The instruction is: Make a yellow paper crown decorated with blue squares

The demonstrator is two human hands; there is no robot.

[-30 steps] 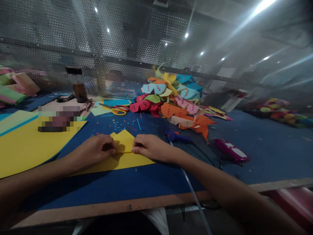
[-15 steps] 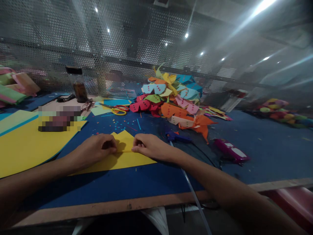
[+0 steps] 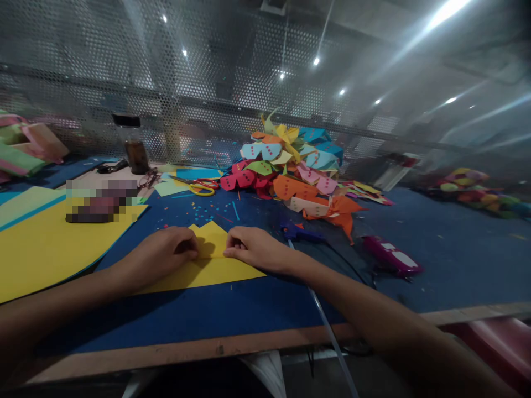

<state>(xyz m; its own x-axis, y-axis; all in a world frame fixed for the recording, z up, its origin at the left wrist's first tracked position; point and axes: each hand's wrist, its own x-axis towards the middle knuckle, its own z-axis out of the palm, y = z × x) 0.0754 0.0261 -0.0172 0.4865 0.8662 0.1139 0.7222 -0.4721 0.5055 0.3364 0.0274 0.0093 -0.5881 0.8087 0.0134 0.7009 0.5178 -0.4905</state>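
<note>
Pale patches on the glossy magenta case point(image 3: 392, 257) look like labels, but they are too blurred for me to read. I have the folded yellow paper point(image 3: 213, 270) flat on the blue counter point(image 3: 199, 318), near its front edge and just right of the large yellow sheet point(image 3: 50, 246). Its long axis runs left to right, its near edge rising slightly rightward, and its pointed peaks face the perforated screen point(image 3: 199, 110). My left hand point(image 3: 168, 251) and right hand point(image 3: 255, 250) stand a little apart, fingers curled, thumb and fingertips pinched on the smooth paper along a straight crosswise crease.
</note>
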